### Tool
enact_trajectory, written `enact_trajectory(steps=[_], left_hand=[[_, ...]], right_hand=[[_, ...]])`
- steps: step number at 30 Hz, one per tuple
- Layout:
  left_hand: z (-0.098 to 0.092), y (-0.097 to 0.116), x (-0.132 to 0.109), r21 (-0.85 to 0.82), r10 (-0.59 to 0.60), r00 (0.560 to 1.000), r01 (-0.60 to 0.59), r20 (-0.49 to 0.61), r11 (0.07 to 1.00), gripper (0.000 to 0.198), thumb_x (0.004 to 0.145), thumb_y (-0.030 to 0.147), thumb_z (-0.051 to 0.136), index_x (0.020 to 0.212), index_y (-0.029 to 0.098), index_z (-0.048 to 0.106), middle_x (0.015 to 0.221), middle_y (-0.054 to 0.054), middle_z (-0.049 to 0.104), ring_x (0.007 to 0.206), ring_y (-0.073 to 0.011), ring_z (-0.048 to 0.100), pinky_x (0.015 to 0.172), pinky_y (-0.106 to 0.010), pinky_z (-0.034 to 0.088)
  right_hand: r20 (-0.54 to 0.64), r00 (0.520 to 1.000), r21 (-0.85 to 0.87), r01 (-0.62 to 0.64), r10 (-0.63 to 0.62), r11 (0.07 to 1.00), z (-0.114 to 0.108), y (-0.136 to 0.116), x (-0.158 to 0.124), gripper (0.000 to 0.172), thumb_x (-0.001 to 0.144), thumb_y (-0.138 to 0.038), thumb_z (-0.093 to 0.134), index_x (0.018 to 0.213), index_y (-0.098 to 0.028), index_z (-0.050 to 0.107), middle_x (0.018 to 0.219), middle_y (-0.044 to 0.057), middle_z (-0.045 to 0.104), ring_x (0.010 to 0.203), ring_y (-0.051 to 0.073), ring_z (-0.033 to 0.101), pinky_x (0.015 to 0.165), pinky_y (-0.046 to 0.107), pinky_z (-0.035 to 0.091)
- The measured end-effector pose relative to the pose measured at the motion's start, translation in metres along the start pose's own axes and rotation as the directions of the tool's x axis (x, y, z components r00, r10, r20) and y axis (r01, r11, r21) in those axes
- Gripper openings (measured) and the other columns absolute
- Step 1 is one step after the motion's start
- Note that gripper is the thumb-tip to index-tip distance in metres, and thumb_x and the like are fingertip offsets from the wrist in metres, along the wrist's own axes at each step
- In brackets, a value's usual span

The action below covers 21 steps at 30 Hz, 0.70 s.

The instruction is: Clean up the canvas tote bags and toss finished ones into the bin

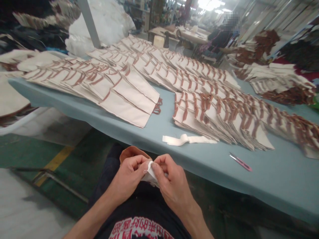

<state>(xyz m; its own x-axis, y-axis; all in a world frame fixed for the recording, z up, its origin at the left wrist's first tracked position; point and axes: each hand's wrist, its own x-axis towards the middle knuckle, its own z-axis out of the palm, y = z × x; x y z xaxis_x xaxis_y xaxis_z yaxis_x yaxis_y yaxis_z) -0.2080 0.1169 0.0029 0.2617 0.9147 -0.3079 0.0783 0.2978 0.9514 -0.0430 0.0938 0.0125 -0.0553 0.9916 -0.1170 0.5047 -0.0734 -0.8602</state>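
Note:
Both hands meet over my lap, just below the table's near edge. My left hand [129, 174] pinches one side of a piece of white cloth [151, 175], thumb and fingers pressed together. On the other side, my right hand [169, 176] grips the same cloth, its thumb on top. A small white fold and a loose thread show between the thumbs. A curved brown piece [132, 151] sticks up behind my left hand; whether it joins the white cloth I cannot tell. The rest of the cloth is hidden by my hands.
A blue-covered table [159, 132] carries overlapping rows of cream fabric pieces [132, 96] with brown edging. Near its front edge lie a white fabric strip [189, 140] and pink-handled thread snips [240, 161]. A person [219, 36] sits farther back; a grey post [89, 23] stands at left.

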Motion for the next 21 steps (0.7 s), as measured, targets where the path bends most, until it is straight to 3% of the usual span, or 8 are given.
enact_trajectory(steps=[7,21], left_hand=[[-0.002,-0.003,-0.002,-0.026,-0.067,0.997,0.068,0.037,0.997,0.046,0.088,0.058,0.062,0.068,0.016,0.059,0.056,0.007,0.038,0.052,-0.0091,0.028,0.049,-0.023,0.022],[-0.002,0.002,-0.006,-0.009,-0.025,0.993,0.026,0.118,1.0,0.049,0.091,0.059,0.057,0.067,0.017,0.052,0.059,0.006,0.036,0.055,-0.0091,0.028,0.05,-0.023,0.021]], right_hand=[[-0.085,0.996,-0.068,0.007,-0.013,0.998,0.004,0.004,-0.006,0.022,0.1,-0.041,0.054,0.089,-0.024,0.06,0.072,0.001,0.073,0.062,0.018,0.068,0.058,0.026,0.042],[0.0,1.0,0.052,-0.008,0.008,0.999,-0.003,0.003,-0.015,0.023,0.097,-0.041,0.056,0.085,-0.022,0.059,0.068,-0.002,0.065,0.058,0.015,0.058,0.056,0.024,0.039]])
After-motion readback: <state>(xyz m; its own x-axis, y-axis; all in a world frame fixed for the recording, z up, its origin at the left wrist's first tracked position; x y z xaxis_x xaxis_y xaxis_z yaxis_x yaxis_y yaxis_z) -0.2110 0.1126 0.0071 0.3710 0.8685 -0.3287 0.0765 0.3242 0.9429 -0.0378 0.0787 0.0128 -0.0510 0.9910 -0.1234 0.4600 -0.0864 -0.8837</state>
